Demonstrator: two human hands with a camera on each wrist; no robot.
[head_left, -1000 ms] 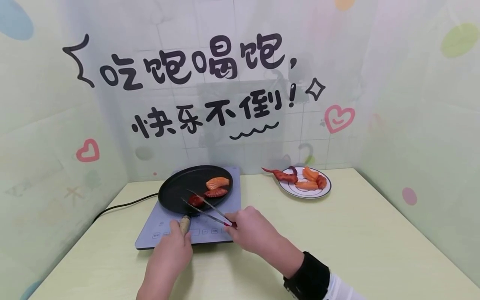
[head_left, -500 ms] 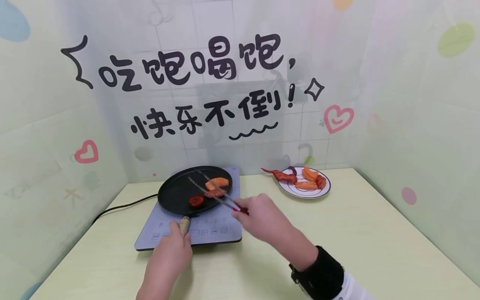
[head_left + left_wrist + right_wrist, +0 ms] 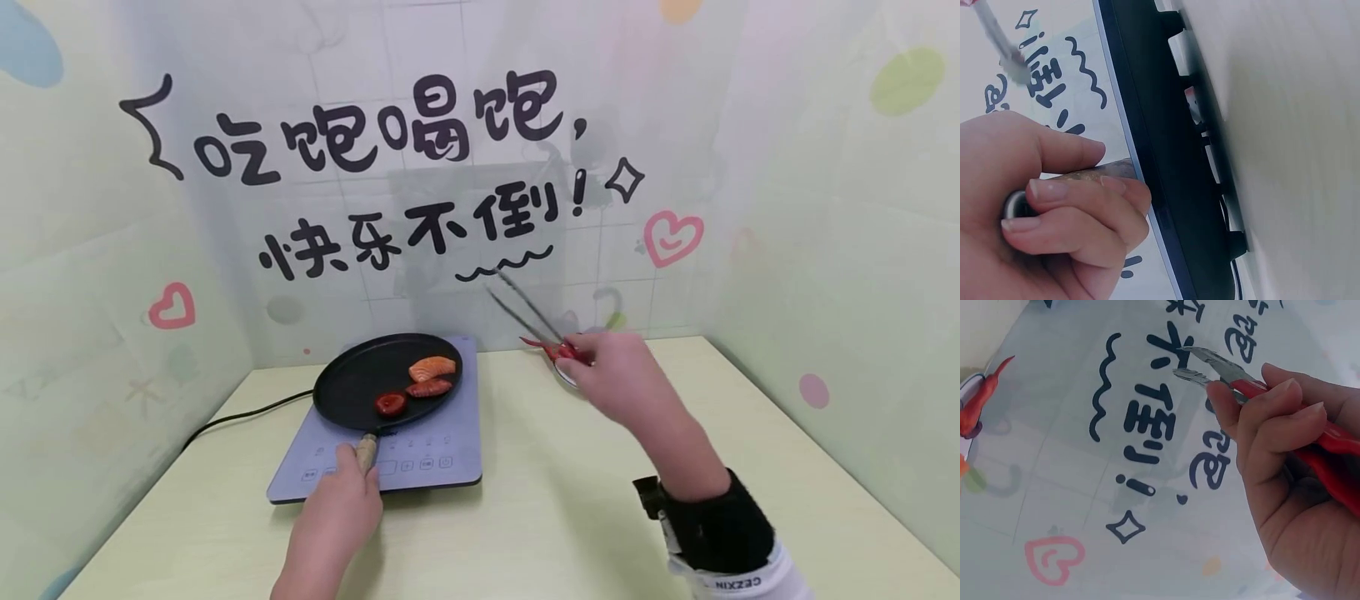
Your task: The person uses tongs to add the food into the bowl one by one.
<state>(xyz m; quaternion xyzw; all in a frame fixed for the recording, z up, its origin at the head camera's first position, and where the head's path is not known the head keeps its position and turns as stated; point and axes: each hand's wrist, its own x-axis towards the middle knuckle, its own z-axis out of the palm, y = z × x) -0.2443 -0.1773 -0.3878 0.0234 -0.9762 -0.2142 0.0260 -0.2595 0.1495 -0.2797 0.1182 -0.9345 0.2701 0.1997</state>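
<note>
My left hand [image 3: 337,508] grips the wooden handle [image 3: 366,450] of a black frying pan [image 3: 356,375], fingers wrapped round it in the left wrist view. An orange salmon-like slice [image 3: 432,368], a brownish-red scored piece [image 3: 429,388] and a dark red round piece [image 3: 391,404] lie on the pan's right side. Red-handled metal tongs [image 3: 531,307] are held in my right hand [image 3: 630,379], raised in front of the plate [image 3: 564,380]. Their tips stand slightly apart with nothing between them. That hand hides most of the plate; a red chicken-foot-like piece [image 3: 982,403] shows in the right wrist view.
The pan sits on a grey-blue induction cooker [image 3: 442,450], whose black cable [image 3: 251,410] runs left to the table's edge. A printed curtain [image 3: 420,292] stands close behind the pale table [image 3: 600,500] and along both sides.
My right hand has lifted the tongs away from the pan and carried them right, to in front of the plate. The round piece stays in the pan. The left hand keeps its grip.
</note>
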